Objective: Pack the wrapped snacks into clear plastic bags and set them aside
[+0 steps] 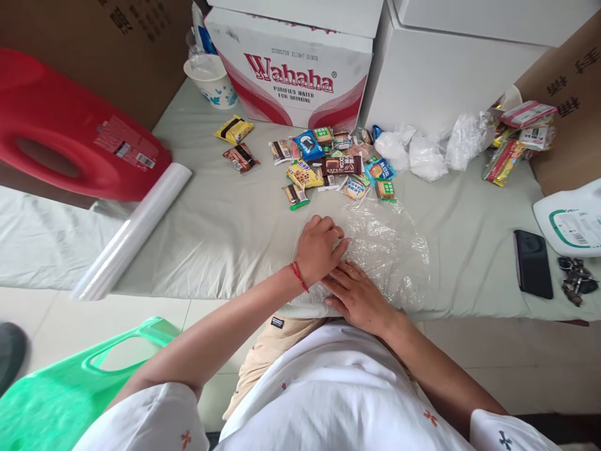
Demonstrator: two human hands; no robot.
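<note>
A crinkled sheet of clear plastic film [394, 250] lies spread on the cloth in front of me. My left hand [322, 249], with a red string bracelet at the wrist, rests at the film's left edge. Its fingers are curled in and seem to grip the film there, though the fingertips are partly hidden. Just below it, my right hand [359, 297] lies on the film's near part, fingers stretched out and fairly flat. Beyond the film is a loose pile of small wrapped snacks, among them a yellow packet [304, 175] and a brown one [342, 165].
Bunched clear plastic [427, 156] and more packets [504, 163] sit at the back right. A film roll [134, 232] and red jug [79, 125] stand left. A Wahaha carton [291, 75] is behind; a phone [534, 263] and keys [576, 280] lie right.
</note>
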